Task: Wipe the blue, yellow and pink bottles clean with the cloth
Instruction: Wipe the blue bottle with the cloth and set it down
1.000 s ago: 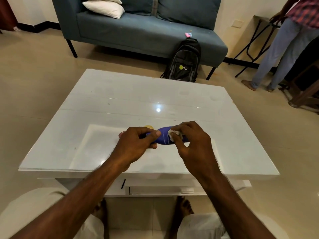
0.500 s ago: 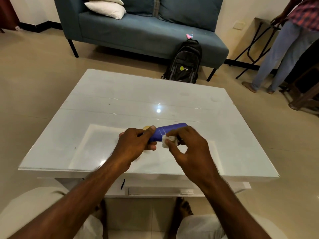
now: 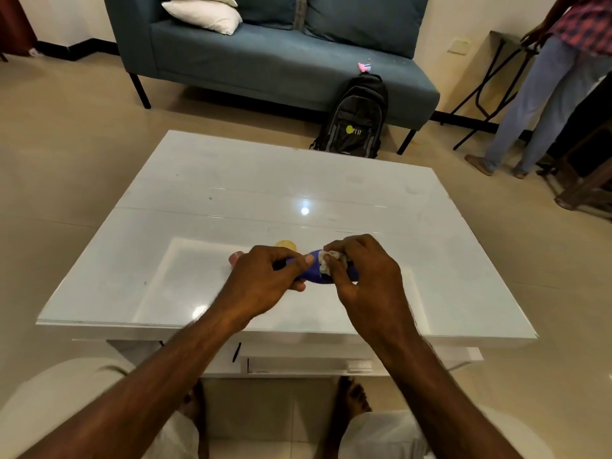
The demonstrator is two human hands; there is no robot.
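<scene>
Gripping the small dark-blue plastic bottle (image 3: pixel 313 271) lying sideways above the glossy white glass-topped desk (image 3: pixel 231 200), your left hand (image 3: pixel 265 281) curls around its left end, thumb laid along the top and fingers wrapped beneath. Your right hand (image 3: pixel 367 274) closes over the bottle's right part, pinching a crumpled white cloth (image 3: pixel 326 261) between thumb and forefinger and pressing it against the bottle's upper side. Both forearms reach forward from the desk's near edge, wrists slightly bent, the hands nearly touching.

Just beyond your left hand on the desk, a rounded yellow bottle top (image 3: pixel 286 245) shows above the knuckles, and a pink bottle end (image 3: pixel 234 258) peeks out at the hand's left side; the rest of each is hidden. No writing can be read on the blue bottle.

Past the far side of the desk, a black fabric backpack (image 3: pixel 352 120) leans against a blue-grey upholstered sofa (image 3: pixel 265 61); its front carries a lime-green dot followed by pale letters that look like "PT IT". White pillows (image 3: pixel 205 14) rest on the sofa's left end. The desk's top is smooth and reflective, with a bright ceiling light spot mirrored near its centre.
</scene>
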